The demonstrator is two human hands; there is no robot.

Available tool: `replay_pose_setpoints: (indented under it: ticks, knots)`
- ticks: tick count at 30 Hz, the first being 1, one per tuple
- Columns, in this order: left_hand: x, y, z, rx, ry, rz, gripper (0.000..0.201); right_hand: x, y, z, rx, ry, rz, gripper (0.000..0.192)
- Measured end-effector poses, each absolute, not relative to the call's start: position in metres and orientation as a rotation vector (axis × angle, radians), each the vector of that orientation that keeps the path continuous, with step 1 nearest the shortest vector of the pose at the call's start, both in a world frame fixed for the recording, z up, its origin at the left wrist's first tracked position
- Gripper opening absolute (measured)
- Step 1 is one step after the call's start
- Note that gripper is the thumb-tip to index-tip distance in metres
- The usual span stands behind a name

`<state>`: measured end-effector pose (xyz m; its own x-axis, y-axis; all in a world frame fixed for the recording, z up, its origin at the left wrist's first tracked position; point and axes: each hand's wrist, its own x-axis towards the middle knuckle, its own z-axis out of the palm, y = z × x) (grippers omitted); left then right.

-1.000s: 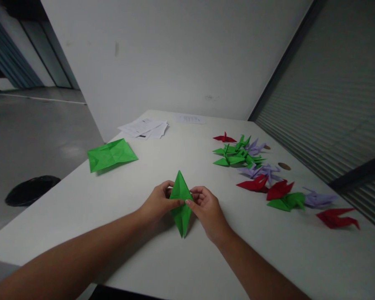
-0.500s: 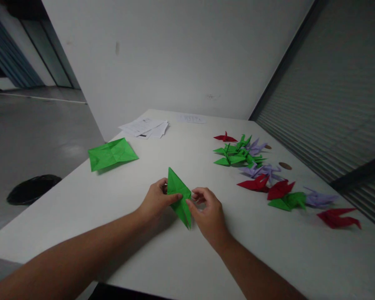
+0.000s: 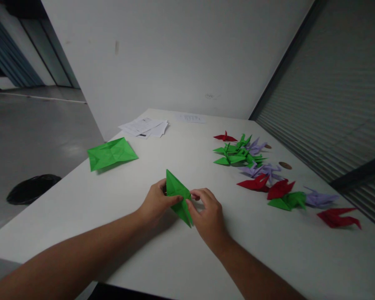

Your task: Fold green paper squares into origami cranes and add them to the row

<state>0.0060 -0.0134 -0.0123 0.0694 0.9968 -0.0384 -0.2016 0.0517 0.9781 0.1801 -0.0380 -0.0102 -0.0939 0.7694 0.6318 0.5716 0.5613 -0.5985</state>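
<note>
A green folded paper [image 3: 176, 188], shaped like a long diamond with a split lower tip, is held above the white table. My left hand [image 3: 156, 200] is closed on its left side, thumb flat across the front and the other fingers behind. On the right edge, my right hand [image 3: 208, 212] pinches the paper between thumb and bent fingers. The paper leans, with its upper point to the left. Parts of the left fingers are hidden behind it.
Green creased paper [image 3: 112, 153] lies at the left table edge. Printed sheets [image 3: 143, 126] rest farther back. Several paper cranes spread along the right, including a red crane [image 3: 337, 217] and a purple crane [image 3: 320, 198]. A black-lined bin [image 3: 34, 188] stands on the floor at left.
The green folded paper has shifted slightly left at its upper point. My right fingers have closed a little more on its right edge.
</note>
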Motion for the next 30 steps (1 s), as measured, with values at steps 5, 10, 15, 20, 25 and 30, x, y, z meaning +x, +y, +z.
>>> replay_pose_setpoints:
  ticks: [5,10,15,20,25,30]
  knots:
    - [0.007,-0.015,-0.009,1.056,1.043,1.231,0.033,0.179,-0.04,-0.008,-1.072,-1.78,0.233,0.016]
    - [0.007,-0.015,-0.01,1.086,1.065,1.227,0.032,0.179,-0.04,-0.006,-1.033,-1.798,0.299,0.01]
    - [0.007,-0.016,-0.014,1.083,0.999,1.234,0.028,0.18,-0.039,-0.005,-1.075,-1.812,0.271,0.01]
    - [0.01,-0.017,-0.013,0.996,0.9,1.245,0.023,0.18,-0.041,-0.007,-1.014,-1.852,0.197,0.014]
    - [0.013,-0.018,-0.007,0.844,0.835,1.272,0.025,0.181,-0.042,-0.009,-0.918,-1.994,0.001,0.028]
    - [0.013,-0.018,-0.002,0.717,0.819,1.28,0.029,0.183,-0.039,-0.006,-0.879,-2.131,-0.099,0.036]
